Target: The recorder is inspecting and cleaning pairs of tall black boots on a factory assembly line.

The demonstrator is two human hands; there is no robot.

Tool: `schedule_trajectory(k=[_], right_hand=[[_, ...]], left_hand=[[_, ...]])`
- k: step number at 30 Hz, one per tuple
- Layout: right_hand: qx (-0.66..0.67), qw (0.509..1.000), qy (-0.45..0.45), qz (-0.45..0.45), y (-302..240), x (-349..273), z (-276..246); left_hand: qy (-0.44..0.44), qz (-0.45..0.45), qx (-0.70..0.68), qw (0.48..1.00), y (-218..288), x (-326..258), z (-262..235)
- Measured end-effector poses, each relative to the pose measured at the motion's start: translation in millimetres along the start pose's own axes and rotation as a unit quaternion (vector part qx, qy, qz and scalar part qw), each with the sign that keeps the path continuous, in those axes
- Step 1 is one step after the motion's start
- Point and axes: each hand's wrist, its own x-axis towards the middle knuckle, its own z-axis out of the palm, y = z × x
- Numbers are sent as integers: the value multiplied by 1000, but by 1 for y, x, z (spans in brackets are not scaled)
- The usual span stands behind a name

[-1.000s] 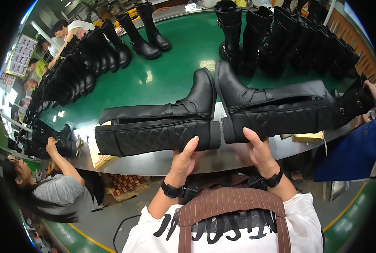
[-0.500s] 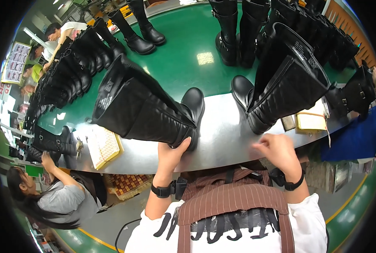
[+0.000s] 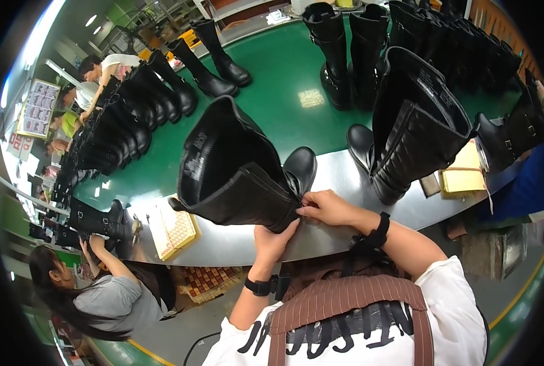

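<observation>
A tall black boot (image 3: 253, 198) stands tilted on the steel edge (image 3: 339, 177) of the bench, its wide shaft leaning left and its toe pointing away. My left hand (image 3: 273, 244) is closed round the back of its ankle and heel. Against the ankle's right side, my right hand (image 3: 328, 207) pinches with thumb and fingertips. What lies between those fingertips is too small to make out. A second tall black boot (image 3: 415, 143) stands to the right, shaft leaning right, with no hand on it.
Yellow paper stacks lie left (image 3: 173, 227) and right (image 3: 464, 171) on the steel edge. Rows of black boots line the green surface (image 3: 272, 79) at left (image 3: 110, 131) and far right (image 3: 339, 55). At left, a person in grey (image 3: 110, 299) handles a buckled boot (image 3: 98, 219).
My right hand has moved left from beside the second boot to the held boot's ankle. The held boot's shaft has turned, its opening now facing me more. The whole view has shifted slightly.
</observation>
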Motion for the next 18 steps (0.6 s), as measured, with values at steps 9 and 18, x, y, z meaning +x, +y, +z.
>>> schedule_trajectory(k=[9,18], right_hand=[[283,948,-117,87,-6,7,-7],[316,930,-12,-186,-165,-35,-38]], left_hand=[[51,55,163,984,-4,3,-1],[-16,80,-6,997,-12,19,0]])
